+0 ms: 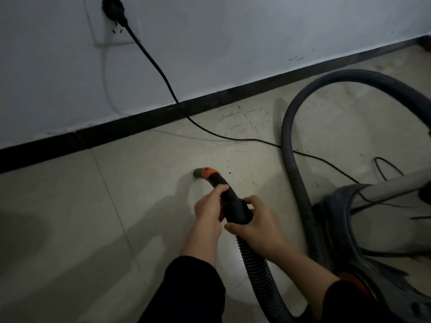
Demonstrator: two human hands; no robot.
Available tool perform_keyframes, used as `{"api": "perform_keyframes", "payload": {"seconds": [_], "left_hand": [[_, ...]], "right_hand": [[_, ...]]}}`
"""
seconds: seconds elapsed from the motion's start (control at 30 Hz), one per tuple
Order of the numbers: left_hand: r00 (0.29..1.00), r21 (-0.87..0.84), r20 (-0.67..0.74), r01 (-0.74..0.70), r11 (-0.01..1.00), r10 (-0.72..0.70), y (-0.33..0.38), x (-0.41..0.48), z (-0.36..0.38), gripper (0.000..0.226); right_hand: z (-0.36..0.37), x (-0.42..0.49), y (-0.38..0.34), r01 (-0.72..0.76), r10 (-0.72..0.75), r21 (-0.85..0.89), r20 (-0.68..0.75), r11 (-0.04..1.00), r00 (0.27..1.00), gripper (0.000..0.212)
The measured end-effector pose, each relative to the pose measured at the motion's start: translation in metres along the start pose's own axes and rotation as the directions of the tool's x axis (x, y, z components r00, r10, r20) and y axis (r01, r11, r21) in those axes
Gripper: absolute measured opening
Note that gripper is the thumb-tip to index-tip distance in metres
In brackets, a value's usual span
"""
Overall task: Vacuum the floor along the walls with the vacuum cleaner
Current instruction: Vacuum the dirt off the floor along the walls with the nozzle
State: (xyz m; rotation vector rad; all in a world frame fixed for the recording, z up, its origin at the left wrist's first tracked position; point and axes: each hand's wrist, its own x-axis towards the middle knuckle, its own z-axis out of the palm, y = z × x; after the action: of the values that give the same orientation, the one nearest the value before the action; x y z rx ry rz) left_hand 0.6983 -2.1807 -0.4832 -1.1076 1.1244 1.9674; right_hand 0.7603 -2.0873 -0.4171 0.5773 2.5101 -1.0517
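Two hands recorded on the hose handle: left hand wrapped round its front, right hand clasped round its rear, where the ribbed hose began. Nozzle held low over the floor, apart from the skirting board. Vacuum cleaner parked at right. Dark crumbs listed near the wall, probably not yet reached.

Judged at risk: power cord, strung from the wall plug across the floor. Likely snagged or sucked at during a rightward sweep, or the plug yanked out by dragging the machine.
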Motion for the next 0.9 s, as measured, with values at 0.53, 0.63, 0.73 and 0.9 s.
{"api": "perform_keyframes", "payload": {"seconds": [0.53,0.63,0.73,0.9], "left_hand": [[0.979,0.228,-0.114,-0.142,0.963,0.171,-0.105,-0.045,-0.002,0.035],[0.972,0.248,-0.105,-0.181,0.952,0.212,-0.116,-0.050,-0.003,0.036],[0.961,0.289,-0.126,-0.202,0.936,0.247,-0.124,-0.054,-0.001,0.029],[0.945,0.354,-0.176,-0.200,0.914,0.274,-0.141,-0.058,0.002,0.034]], "right_hand": [[-0.006,-0.076,0.096,0.071,-0.071,0.011,0.005,0.997,0.997,0.060],[-0.016,-0.082,0.106,0.080,-0.080,0.009,0.045,0.997,0.996,0.061],[-0.020,-0.086,0.114,0.098,-0.099,0.017,0.079,0.995,0.992,0.059],[-0.025,-0.093,0.126,0.132,-0.129,-0.018,0.106,0.991,0.986,0.056]]}}
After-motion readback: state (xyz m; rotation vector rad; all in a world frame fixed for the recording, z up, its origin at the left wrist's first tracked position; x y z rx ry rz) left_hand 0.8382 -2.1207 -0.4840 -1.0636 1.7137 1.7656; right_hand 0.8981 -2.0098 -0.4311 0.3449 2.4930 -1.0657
